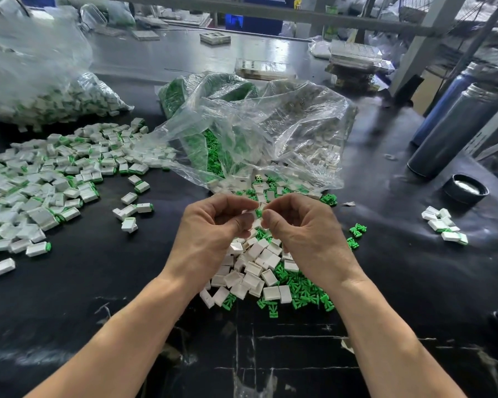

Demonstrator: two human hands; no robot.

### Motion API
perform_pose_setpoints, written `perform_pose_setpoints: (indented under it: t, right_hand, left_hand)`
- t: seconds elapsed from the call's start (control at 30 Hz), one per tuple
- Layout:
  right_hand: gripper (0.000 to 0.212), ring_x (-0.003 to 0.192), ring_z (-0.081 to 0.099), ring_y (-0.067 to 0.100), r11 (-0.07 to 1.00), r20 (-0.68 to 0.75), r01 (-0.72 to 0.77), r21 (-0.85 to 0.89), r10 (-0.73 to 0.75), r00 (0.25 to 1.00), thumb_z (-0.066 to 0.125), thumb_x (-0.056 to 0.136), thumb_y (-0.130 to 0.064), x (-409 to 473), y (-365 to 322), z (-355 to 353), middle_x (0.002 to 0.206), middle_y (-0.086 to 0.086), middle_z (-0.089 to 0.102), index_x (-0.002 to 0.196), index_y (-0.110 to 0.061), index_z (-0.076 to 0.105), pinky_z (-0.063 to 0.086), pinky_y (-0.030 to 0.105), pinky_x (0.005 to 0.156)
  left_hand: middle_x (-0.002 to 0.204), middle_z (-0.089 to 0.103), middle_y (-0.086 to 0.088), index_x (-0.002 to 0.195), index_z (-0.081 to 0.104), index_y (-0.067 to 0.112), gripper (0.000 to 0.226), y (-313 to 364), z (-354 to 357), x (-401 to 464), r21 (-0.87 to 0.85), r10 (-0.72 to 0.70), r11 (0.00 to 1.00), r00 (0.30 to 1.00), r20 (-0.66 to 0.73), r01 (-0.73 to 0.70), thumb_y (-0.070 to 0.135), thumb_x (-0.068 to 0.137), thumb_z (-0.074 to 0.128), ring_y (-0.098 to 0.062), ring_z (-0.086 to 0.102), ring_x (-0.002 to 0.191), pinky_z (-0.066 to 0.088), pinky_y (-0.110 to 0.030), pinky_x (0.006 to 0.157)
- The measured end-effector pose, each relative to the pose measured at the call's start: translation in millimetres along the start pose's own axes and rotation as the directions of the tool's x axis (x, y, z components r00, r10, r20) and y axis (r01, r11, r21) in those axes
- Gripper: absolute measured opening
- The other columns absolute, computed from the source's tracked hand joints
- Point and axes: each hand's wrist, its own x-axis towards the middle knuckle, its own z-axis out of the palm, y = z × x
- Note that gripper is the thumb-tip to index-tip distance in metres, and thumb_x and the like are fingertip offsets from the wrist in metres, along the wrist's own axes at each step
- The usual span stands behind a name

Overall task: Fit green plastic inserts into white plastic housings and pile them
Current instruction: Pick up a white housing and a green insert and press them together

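A white housing [252, 213] is pinched by the curled fingers of the left hand [213, 225], raised above the black table [127, 297]. A green insert [258, 213] is pinched by the right hand [302, 228] and is held against the housing, the fingertips of both hands nearly touching. Beneath the hands, loose white housings [256, 271] and green inserts [305, 291] are heaped together. Assembled pieces [41, 179] are spread in a wide pile to the left. Behind the hands, an open clear plastic bag [256, 124] of parts is slumped.
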Motion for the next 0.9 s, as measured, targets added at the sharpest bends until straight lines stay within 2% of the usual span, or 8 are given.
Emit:
perform_pose_setpoints:
  t: [0.13, 0.33, 0.5, 0.67, 0.8, 0.9]
  right_hand:
    - [0.005, 0.068, 0.062, 0.001, 0.999, -0.012, 0.005, -0.046, -0.005, 1.000, 0.072, 0.097, -0.021, -1, 1, 0, 0.080, -0.011, 0.071, 0.094, -0.025, 0.071, 0.050, 0.015, 0.062]
    - [0.007, 0.064, 0.065, 0.010, 0.984, -0.017, -0.045, 0.174, 0.048, 0.999, 0.076, 0.093, -0.016, 1, 2, 4, 0.078, -0.005, 0.073, 0.097, -0.021, 0.074, 0.054, 0.023, 0.060]
    - [0.005, 0.064, 0.066, 0.013, 0.969, -0.039, -0.038, 0.244, 0.049, 0.998, 0.077, 0.091, -0.011, 1, 3, 7, 0.079, 0.002, 0.075, 0.096, -0.014, 0.077, 0.055, 0.025, 0.059]
    - [0.008, 0.064, 0.063, 0.012, 0.970, -0.075, -0.019, 0.241, 0.039, 0.996, 0.077, 0.090, -0.007, 1, 2, 9, 0.077, 0.003, 0.075, 0.090, -0.015, 0.078, 0.054, 0.026, 0.057]
    - [0.013, 0.064, 0.063, 0.011, 0.983, -0.128, -0.018, 0.185, 0.042, 0.991, 0.077, 0.090, -0.008, -1, 2, 12, 0.076, 0.001, 0.076, 0.087, -0.020, 0.078, 0.054, 0.031, 0.059]
    - [0.014, 0.069, 0.065, 0.008, 0.995, -0.152, -0.007, 0.098, 0.022, 0.988, 0.077, 0.091, -0.012, -4, 2, 16, 0.078, -0.005, 0.076, 0.087, -0.025, 0.077, 0.056, 0.034, 0.066]
  left_hand:
    - [0.086, 0.078, -0.004, 0.098, 0.081, 0.015, 0.020, 2, 1, -1, 0.021, 0.009, 1.000, 1.000, 0.010, -0.009, -0.001, 0.089, 0.074, -0.014, 0.072, 0.076, 0.057, -0.021, 0.071]
    - [0.091, 0.079, -0.006, 0.101, 0.079, 0.012, 0.017, 7, 0, -2, -0.010, 0.021, 1.000, 1.000, 0.000, -0.021, 0.004, 0.087, 0.076, -0.017, 0.074, 0.080, 0.058, -0.022, 0.072]
    - [0.091, 0.078, -0.005, 0.103, 0.076, 0.011, 0.018, 5, 3, -1, -0.026, 0.009, 1.000, 1.000, -0.024, -0.010, 0.006, 0.086, 0.078, -0.018, 0.074, 0.080, 0.060, -0.024, 0.074]
    - [0.086, 0.078, -0.005, 0.101, 0.076, 0.012, 0.015, 3, 0, -1, 0.019, -0.010, 1.000, 0.999, -0.033, 0.011, 0.015, 0.087, 0.079, -0.013, 0.069, 0.070, 0.056, -0.020, 0.064]
    - [0.079, 0.075, -0.005, 0.095, 0.076, 0.010, 0.007, 3, 1, -2, 0.049, 0.019, 0.999, 1.000, -0.014, -0.018, 0.011, 0.088, 0.077, -0.014, 0.067, 0.068, 0.058, -0.025, 0.064]
    - [0.076, 0.074, -0.002, 0.090, 0.076, 0.012, 0.008, 4, 1, -4, 0.118, 0.065, 0.991, 0.998, -0.023, -0.062, 0.004, 0.090, 0.075, -0.010, 0.065, 0.065, 0.057, -0.022, 0.063]
